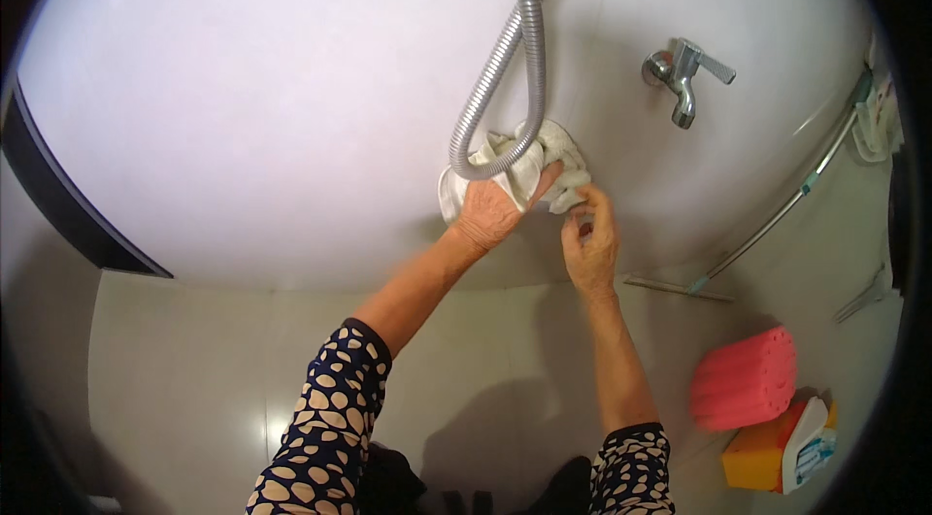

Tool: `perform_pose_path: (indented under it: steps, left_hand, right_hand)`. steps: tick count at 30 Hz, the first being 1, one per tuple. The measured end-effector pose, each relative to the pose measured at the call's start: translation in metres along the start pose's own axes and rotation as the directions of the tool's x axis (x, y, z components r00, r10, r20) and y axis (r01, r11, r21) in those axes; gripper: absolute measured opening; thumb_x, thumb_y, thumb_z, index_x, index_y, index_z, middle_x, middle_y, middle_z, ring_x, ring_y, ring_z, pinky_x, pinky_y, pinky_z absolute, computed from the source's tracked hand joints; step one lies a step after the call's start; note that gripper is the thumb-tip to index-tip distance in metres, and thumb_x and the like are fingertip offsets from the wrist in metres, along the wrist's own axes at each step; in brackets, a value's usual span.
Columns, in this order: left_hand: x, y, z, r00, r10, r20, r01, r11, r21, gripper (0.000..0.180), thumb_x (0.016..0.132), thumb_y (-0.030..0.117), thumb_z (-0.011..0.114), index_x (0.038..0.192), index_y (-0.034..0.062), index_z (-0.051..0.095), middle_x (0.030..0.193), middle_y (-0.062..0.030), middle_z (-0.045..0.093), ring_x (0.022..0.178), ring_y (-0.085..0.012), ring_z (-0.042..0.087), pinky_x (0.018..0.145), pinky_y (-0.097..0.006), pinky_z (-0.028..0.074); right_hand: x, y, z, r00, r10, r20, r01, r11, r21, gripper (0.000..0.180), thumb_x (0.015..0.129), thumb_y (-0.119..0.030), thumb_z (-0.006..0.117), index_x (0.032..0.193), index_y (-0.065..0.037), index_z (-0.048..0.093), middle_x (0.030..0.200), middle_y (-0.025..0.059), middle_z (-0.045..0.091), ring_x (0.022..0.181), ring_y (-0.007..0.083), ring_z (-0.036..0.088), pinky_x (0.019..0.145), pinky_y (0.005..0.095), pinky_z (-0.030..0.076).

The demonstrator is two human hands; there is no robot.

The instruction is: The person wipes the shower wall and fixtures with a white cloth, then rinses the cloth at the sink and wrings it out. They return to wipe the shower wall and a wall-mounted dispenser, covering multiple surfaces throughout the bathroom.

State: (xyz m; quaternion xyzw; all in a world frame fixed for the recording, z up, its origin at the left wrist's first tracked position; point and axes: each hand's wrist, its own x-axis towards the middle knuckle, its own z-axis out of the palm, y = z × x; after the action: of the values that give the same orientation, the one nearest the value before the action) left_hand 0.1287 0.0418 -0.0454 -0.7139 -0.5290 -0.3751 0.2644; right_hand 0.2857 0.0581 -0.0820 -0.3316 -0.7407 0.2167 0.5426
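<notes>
A crumpled off-white cloth [561, 148] lies against the pale wall, partly behind the hanging loop of a ribbed metal shower hose [527, 59]. My left hand [495, 204] is wrapped in the cloth, its fingers mostly hidden under the folds and its thumb pointing toward the right. Just to the right, my right hand [592, 233] is raised at the cloth's lower right edge, fingers curled and apart. Its fingertips come close to the cloth; whether they touch it I cannot tell. The bottom of the hose loop crosses in front of the cloth near my left hand.
A chrome tap [685, 78] sticks out of the wall at upper right. A long-handled squeegee [767, 229] leans at the right. On the floor at lower right are a pink plastic stool [746, 377] and an orange container [767, 452]. A dark strip [73, 195] runs along the left.
</notes>
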Motion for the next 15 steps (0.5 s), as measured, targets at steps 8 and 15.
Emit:
perform_pose_path:
  steps: [8,15]
  left_hand:
    - [-0.021,0.019,-0.029,0.778,-0.054,0.626,0.429,-0.683,-0.591,0.059,0.093,0.032,0.042,0.143,0.0087,0.024,0.142,-0.0064,0.036,0.128,-0.0217,0.036,0.108,-0.035,0.026]
    - [-0.077,-0.036,-0.073,0.614,-0.782,0.106,0.554,0.332,-0.763,0.021,0.093,0.022,0.054,0.107,0.007,0.061,0.115,-0.0024,0.056,0.107,-0.0114,0.048,0.091,-0.027,0.04]
  right_hand:
    - [0.002,-0.029,0.034,0.995,-0.098,-0.024,0.099,0.894,0.437,0.079,0.072,0.001,0.058,0.141,-0.007,0.021,0.138,0.016,0.031,0.126,0.0326,0.033,0.105,0.0417,0.029]
    - [0.032,-0.005,0.032,0.862,-0.014,-0.507,0.093,0.987,0.132,0.068,0.076,0.001,0.058,0.138,-0.006,0.03,0.139,0.0168,0.033,0.133,0.033,0.025,0.11,0.042,0.021]
